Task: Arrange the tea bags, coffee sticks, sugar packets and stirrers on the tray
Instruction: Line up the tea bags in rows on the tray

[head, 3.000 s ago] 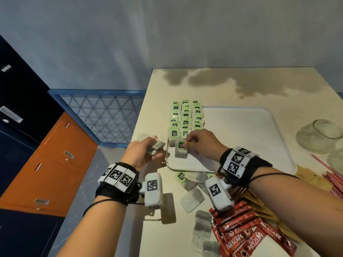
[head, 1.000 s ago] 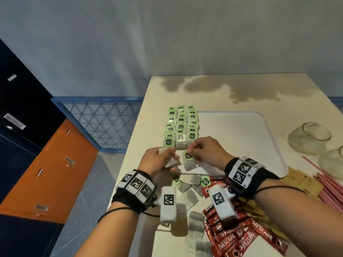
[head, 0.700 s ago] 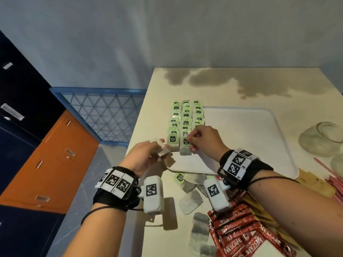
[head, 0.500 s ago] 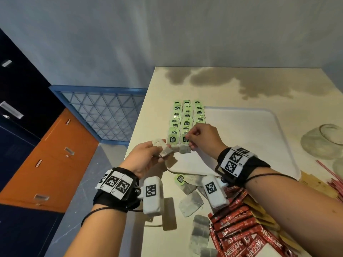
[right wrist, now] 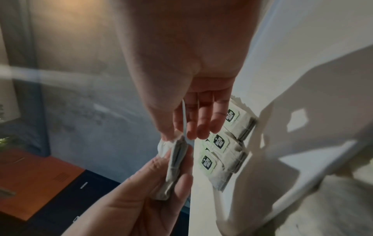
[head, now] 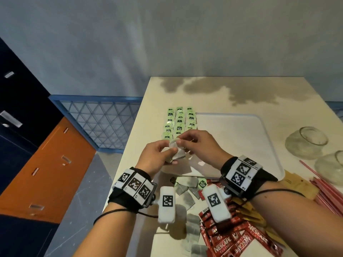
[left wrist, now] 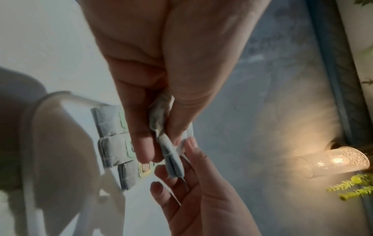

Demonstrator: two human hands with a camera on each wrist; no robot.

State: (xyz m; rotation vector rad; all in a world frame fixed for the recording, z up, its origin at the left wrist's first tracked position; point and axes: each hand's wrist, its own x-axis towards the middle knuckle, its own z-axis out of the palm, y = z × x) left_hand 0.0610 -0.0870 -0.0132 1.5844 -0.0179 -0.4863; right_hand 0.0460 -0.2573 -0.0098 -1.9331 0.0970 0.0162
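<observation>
- The tray [head: 239, 138] is set at the middle of the worktop [head: 259, 89].
- Tea bags [head: 179, 121] are lined in three rows along the tray's left edge.
- Coffee sticks [head: 232, 236] are heaped at the worktop's near edge.
- Stirrers [head: 326, 190] are laid by its right edge.

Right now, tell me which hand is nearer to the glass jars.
Right. The right hand is over the tray's near left part, on the side toward the glass jars at the table's right edge. The left hand is beyond it, further left.
</observation>
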